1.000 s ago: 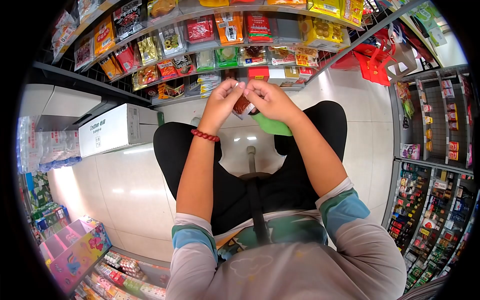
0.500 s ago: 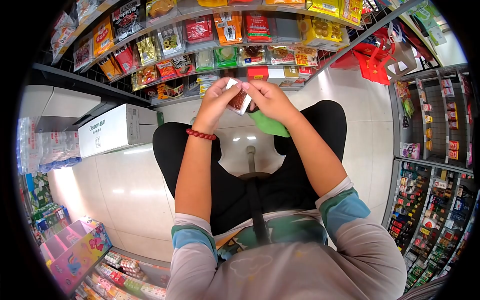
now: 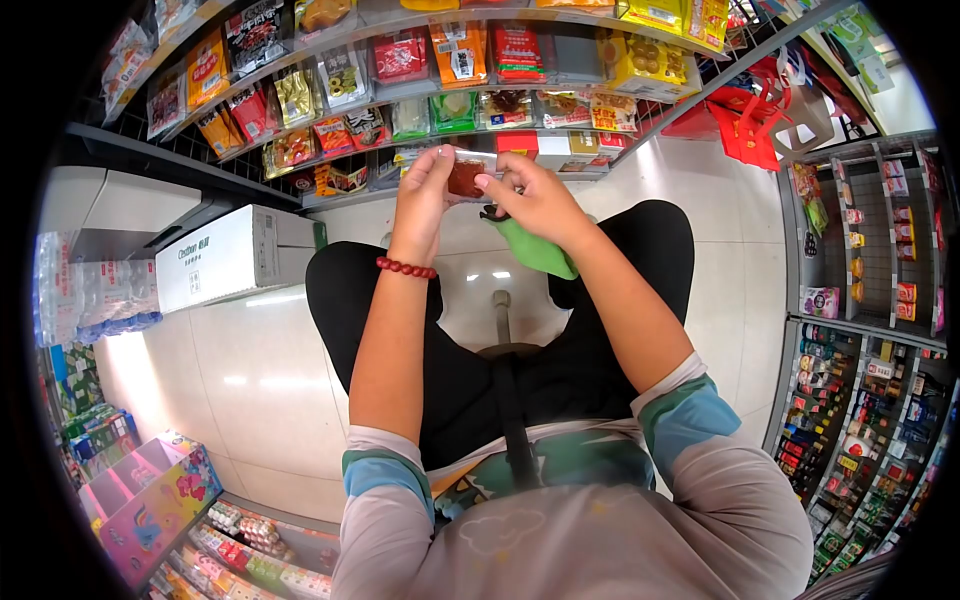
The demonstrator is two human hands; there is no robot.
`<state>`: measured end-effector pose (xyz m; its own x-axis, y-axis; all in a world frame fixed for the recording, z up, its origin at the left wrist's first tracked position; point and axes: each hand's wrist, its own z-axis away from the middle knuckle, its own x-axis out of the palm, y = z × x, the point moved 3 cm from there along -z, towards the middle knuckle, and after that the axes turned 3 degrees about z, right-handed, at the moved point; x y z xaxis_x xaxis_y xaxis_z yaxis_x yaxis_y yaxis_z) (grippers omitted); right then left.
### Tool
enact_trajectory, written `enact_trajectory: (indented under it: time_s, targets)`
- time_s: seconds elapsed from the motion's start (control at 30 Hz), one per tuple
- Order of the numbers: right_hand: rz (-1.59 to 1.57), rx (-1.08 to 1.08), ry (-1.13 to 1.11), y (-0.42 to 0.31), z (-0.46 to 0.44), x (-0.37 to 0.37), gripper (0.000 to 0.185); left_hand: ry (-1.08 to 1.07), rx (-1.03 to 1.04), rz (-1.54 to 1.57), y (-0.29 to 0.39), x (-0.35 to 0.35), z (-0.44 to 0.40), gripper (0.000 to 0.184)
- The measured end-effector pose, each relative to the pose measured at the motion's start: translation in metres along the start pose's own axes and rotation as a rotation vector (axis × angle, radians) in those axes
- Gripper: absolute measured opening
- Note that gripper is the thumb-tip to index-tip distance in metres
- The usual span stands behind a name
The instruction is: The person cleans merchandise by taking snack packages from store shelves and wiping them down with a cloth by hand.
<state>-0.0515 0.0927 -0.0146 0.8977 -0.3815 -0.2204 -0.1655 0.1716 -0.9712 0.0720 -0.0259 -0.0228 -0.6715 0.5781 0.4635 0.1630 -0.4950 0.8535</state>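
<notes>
Between my hands is a small snack packet (image 3: 467, 180) with a dark reddish-brown middle and clear or pale edges. My left hand (image 3: 422, 198) pinches its left edge, thumb on top. My right hand (image 3: 540, 203) grips the right side with thumb and bent fingers. A green cloth (image 3: 537, 252) with a dark end hangs under my right hand, seemingly tucked in its lower fingers, though the hand partly hides it. Just beyond the hands, bagged snacks fill the tiered shelf (image 3: 400, 103).
A white carton (image 3: 215, 262) and shrink-wrapped bottles (image 3: 105, 295) stand to the left. A pink box (image 3: 150, 505) is at lower left. Red bags (image 3: 745, 130) hang at upper right. Racks of small goods (image 3: 860, 410) line the right side. Pale tile floor (image 3: 250, 390) surrounds my knees.
The packet has turned from a steep tilt to nearly level and risen slightly. My hands have moved apart to its two sides. The green cloth still hangs below my right hand.
</notes>
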Motion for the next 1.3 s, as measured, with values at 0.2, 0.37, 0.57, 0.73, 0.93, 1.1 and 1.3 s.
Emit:
enact_trajectory:
  time_s: [0.2,0.37,0.57,0.73,0.93,1.1,1.3]
  targets:
    - [-0.022,-0.027,0.071,0.007,-0.003,0.001,0.031,0.010,0.026,-0.030,0.004,0.003,0.002,0.023]
    - [0.221,-0.157,0.243,0.002,-0.003,-0.006,0.031,0.105,-0.002,-0.091,0.001,0.003,0.003,0.036]
    - [0.218,-0.188,0.336,-0.007,-0.002,-0.010,0.035,0.047,-0.141,0.109,-0.007,0.004,0.002,0.037]
    - [0.259,-0.223,0.329,-0.008,-0.002,-0.009,0.044,-0.006,-0.115,0.010,-0.008,0.003,0.001,0.047]
    - [0.314,-0.185,0.346,-0.006,-0.001,-0.010,0.057,-0.016,-0.056,-0.157,-0.006,0.008,0.004,0.058]
    - [0.308,-0.154,0.330,-0.006,0.001,-0.009,0.060,-0.042,-0.011,-0.198,-0.007,0.009,0.001,0.058]
    - [0.294,-0.204,0.312,-0.005,0.001,-0.009,0.059,-0.055,0.042,-0.100,0.000,0.013,0.004,0.061]
